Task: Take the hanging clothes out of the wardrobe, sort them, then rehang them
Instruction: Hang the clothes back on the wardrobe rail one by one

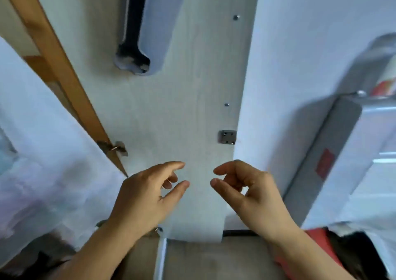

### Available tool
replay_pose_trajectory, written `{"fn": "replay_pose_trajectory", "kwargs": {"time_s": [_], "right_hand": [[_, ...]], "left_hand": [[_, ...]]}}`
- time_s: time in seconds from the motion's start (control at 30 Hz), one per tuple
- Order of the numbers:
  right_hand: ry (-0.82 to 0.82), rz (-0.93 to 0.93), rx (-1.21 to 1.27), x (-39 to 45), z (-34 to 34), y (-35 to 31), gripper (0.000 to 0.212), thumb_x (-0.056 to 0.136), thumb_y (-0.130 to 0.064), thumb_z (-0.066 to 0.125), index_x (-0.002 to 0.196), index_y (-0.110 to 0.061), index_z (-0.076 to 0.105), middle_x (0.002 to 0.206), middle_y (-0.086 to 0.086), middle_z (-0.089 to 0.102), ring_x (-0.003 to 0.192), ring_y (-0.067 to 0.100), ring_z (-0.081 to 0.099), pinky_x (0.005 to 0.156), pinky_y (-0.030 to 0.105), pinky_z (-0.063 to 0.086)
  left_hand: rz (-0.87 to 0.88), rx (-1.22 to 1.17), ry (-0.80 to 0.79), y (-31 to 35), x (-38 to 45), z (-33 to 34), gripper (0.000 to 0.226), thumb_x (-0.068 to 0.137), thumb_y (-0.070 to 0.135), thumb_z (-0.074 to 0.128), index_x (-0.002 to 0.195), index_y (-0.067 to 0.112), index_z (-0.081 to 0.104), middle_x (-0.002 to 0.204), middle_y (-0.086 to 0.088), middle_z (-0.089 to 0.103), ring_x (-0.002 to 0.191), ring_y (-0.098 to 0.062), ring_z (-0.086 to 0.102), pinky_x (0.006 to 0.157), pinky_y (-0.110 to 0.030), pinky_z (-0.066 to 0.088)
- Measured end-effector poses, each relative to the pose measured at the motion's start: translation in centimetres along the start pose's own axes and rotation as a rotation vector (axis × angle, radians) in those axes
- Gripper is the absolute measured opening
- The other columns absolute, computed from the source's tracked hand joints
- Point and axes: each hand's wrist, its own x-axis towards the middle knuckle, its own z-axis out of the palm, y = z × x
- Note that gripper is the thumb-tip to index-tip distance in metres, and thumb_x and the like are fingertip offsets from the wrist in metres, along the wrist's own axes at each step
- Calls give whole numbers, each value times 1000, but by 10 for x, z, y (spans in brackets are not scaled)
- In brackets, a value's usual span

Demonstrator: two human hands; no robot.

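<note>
Both forearms rise from the bottom of the view, and my left hand (pixel 147 196) and right hand (pixel 250 190) hover side by side in front of a pale wardrobe panel (pixel 192 112). Each grip is slack: fingers loosely curled, thumb and forefinger apart, nothing held in either. I judge they are poised this way because I am between garments, ready to reach.

Taking the panel as the landmark, the nearest clothing I can make out is a light garment with a dark lining (pixel 137 33) hanging against its upper part, well above both hands and nearer my left. It is apart from either grip, so I would have to lift my arms to reach it. Left of the panel hangs white fabric (pixel 42 142), too blurred to tell whether it is clothing. A small metal plate (pixel 227 137) sits on the panel's right edge, above my right hand. Right of the panel, grey boxy shapes (pixel 342 151) are smeared and unclear.
</note>
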Motion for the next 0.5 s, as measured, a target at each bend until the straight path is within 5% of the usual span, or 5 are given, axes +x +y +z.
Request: {"fn": "replay_pose_trajectory", "kwargs": {"time_s": [0.13,0.27,0.5], "right_hand": [[169,158,-124,-54,-53,38,10,80,-21,73,85,-25,65,61,-13,58,53,3,52,55,11,39],[355,309,-229,-118,-111,67,7,76,-36,67,80,-35,62,66,-9,62,55,10,60,56,26,49],[640,547,-359,-229,-215,106,16,78,-23,74,80,-36,64,67,-13,60,59,7,54,56,13,41]], "left_hand": [[94,-103,-168,46,9,64,49,73,63,45,107,36,67,79,25,63,79,4,59,61,-21,53],[197,-129,-359,101,11,125,50,72,66,43,105,37,67,76,27,61,74,4,59,59,-24,55],[290,-160,-646,217,7,216,25,77,44,71,101,40,68,74,25,62,73,4,59,63,-16,47]]}}
